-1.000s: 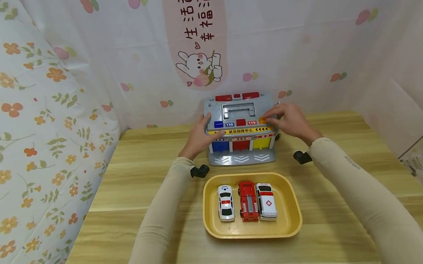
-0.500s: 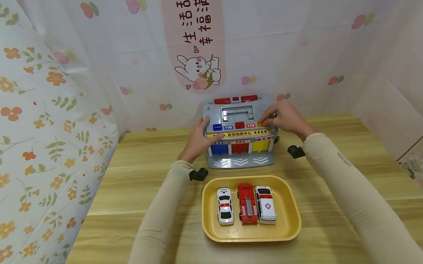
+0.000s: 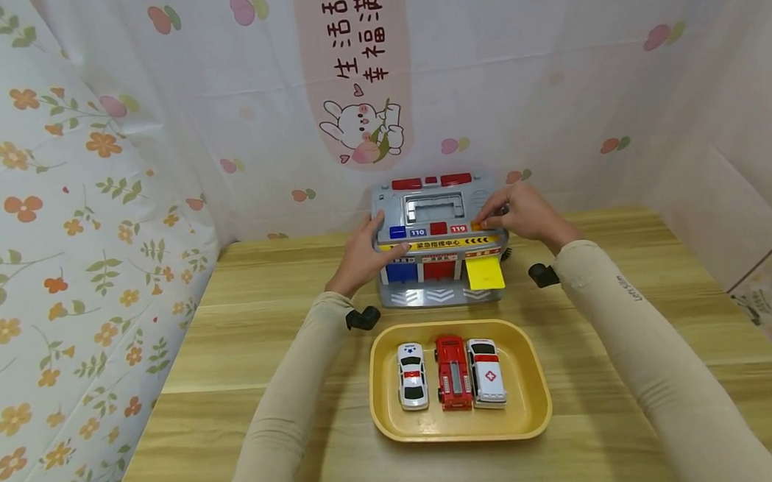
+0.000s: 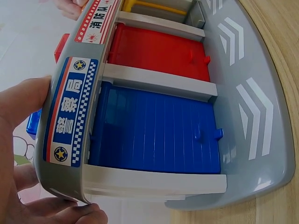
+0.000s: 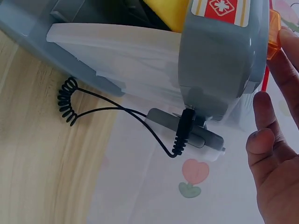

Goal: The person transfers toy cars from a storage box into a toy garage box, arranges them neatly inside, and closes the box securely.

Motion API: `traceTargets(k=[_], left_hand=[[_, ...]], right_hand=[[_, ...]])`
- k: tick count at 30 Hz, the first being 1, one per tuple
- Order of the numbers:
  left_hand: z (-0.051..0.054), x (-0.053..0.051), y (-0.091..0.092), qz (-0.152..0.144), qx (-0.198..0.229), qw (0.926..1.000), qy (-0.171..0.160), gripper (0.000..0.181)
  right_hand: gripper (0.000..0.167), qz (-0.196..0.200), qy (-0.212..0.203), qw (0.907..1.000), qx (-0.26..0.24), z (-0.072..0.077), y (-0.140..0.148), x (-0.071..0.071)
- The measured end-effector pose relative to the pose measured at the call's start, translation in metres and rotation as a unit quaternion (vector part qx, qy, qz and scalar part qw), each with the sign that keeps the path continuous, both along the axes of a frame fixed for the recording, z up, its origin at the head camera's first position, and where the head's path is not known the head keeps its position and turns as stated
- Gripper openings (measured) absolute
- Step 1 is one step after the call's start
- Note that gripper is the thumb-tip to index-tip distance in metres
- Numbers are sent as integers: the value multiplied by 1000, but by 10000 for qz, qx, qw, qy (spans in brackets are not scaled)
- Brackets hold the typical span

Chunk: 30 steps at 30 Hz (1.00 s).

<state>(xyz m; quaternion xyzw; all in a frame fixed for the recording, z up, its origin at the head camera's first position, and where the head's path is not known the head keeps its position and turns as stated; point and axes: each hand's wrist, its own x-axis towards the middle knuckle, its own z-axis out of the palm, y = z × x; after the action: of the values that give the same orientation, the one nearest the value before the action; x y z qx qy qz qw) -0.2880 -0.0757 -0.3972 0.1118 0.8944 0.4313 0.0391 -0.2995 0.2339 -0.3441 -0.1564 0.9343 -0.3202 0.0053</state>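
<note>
A grey toy garage (image 3: 433, 201) stands on the table against the backdrop. My left hand (image 3: 362, 253) grips its left side; in the left wrist view the thumb lies on the front edge and the fingers curl at the side. My right hand (image 3: 523, 212) has its fingertips on the orange button (image 5: 274, 35) at the top right, pressing it. The yellow door (image 3: 484, 273) is swung up and juts forward. The blue door (image 4: 156, 130) and red door (image 4: 159, 53) are closed.
A yellow tray (image 3: 463, 437) in front holds a white police car (image 3: 412, 377), a red fire truck (image 3: 453, 373) and a white ambulance (image 3: 487, 373). A coiled black cord (image 5: 67, 100) hangs at the garage's right side, by a grey handset (image 5: 187, 128).
The yellow door was closed in both earlier frames and has now swung open outward. Both hands stay at the garage, with the right fingers on the orange button throughout.
</note>
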Motion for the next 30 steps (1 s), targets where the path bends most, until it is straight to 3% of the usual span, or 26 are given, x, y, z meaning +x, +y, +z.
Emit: traceTargets(k=[7,12,17,22,30], left_hand=[[-1,0,1,-23,-103,9999,19,95],[1,1,2,-1,-72,10000,-42,95],[1,1,2,-13,-87,9999,-57,95],[-1,0,0,-12,-54,10000,-4,96],[-2,-1,-2,18,-1,10000,12,95]], right_hand=[[12,-32,-6,10000,-41,-2,3,3],[14,39,217,9998,1,0,4,6],[17,91,491,9988,3,2,6,15],[21,-60,430,9991,-24,7,5,26],[26,98,520,9985,-133,10,5,39]])
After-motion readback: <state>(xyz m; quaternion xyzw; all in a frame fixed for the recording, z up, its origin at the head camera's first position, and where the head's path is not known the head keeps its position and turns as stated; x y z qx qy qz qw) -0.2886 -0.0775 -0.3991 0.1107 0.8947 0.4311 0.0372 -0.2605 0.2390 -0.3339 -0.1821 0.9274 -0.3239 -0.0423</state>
